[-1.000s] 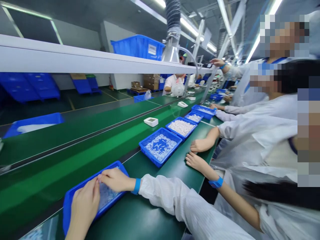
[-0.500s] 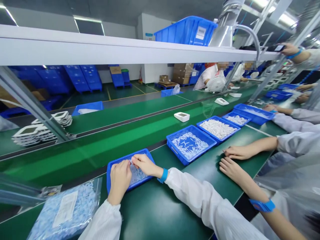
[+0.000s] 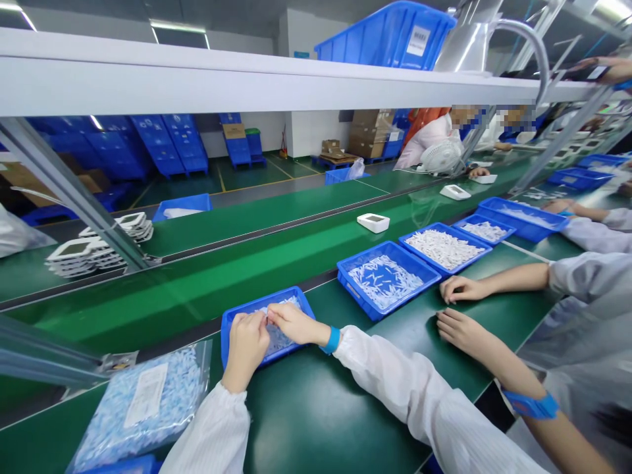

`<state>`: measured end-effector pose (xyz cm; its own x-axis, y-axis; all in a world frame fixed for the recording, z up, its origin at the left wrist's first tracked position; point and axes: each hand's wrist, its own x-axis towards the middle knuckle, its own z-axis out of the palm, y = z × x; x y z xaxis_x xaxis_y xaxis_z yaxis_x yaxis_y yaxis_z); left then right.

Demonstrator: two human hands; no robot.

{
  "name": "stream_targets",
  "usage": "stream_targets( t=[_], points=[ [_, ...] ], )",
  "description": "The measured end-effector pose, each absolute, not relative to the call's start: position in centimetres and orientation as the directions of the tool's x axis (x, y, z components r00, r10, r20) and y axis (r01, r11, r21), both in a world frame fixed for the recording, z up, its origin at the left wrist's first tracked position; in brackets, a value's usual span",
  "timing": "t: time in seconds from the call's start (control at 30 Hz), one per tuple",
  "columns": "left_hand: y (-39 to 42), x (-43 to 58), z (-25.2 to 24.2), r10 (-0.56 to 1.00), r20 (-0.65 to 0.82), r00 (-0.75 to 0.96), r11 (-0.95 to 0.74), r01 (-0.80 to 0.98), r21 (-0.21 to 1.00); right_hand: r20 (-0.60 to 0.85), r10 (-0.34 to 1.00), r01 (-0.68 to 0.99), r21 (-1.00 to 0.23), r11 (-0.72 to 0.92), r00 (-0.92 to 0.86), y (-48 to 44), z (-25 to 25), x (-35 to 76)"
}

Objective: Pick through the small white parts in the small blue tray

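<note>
At the lower left of the frame a clear bag (image 3: 138, 408) packed with small pale pieces lies flat on the green counter (image 3: 306, 421), and from here it looks full. Above it, at the middle left beyond the conveyor (image 3: 197, 289), sit stacks of white frames (image 3: 83, 253). Moving toward the centre, our left hand (image 3: 247, 345) rests over the near rim of the blue tray (image 3: 230, 326), fingers curled into a narrow grip. Our right hand (image 3: 296, 324), with a blue wristband (image 3: 332, 340) at the wrist, reaches in from the right, and its fingertips meet those of the left just above the tray floor. Both grips are tight and close together, but we cannot tell whether a piece is pinched between them, because the fingers hide it. The small white pieces (image 3: 282, 340) lie in a thin scatter in that tray, just under and behind our hands, at the lower centre of the frame. We judge the work to be at an early or middle stage: this tray holds only a shallow layer and the bag beside it appears untouched. To the right, a second tray (image 3: 368, 309) carries a fuller heap of white parts. Beside it a co-worker's hands (image 3: 459, 288) lie flat on the counter and hold nothing. A white device (image 3: 374, 222) rides the conveyor behind that tray, in the right centre of the frame.
</note>
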<state>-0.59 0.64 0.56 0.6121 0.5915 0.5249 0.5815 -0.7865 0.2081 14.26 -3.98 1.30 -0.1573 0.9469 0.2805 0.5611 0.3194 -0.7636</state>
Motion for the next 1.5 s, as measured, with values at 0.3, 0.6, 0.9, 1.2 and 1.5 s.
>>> stream_targets(
  t=[0.3, 0.6, 0.9, 1.2, 1.5],
  points=[
    [0.4, -0.1, 0.4, 0.616, 0.505, 0.604, -0.767, 0.605, 0.212, 0.240, 0.959, 0.580, -0.764, 0.283, -0.152, -3.5, 0.2, 14.3],
    [0.6, 0.1, 0.0, 0.598, 0.456, 0.659, -0.780, 0.609, 0.144, 0.243, 0.955, 0.642, -0.708, 0.294, -0.170, -3.8, 0.6, 14.0],
    [0.3, -0.2, 0.3, 0.576, 0.512, 0.637, -0.785, 0.605, 0.132, 0.254, 0.963, 0.441, -0.857, 0.266, -0.087, -3.7, 0.8, 14.1],
    [0.5, -0.4, 0.6, 0.589, 0.562, 0.580, -0.780, 0.589, 0.210, 0.293, 0.956, 0.403, -0.875, 0.269, -0.003, -3.7, 1.1, 14.2],
    [0.6, -0.6, 0.8, 0.649, 0.526, 0.550, -0.738, 0.623, 0.258, 0.320, 0.947, 0.563, -0.777, 0.282, -0.032, -3.7, 1.2, 14.1]
  ],
)
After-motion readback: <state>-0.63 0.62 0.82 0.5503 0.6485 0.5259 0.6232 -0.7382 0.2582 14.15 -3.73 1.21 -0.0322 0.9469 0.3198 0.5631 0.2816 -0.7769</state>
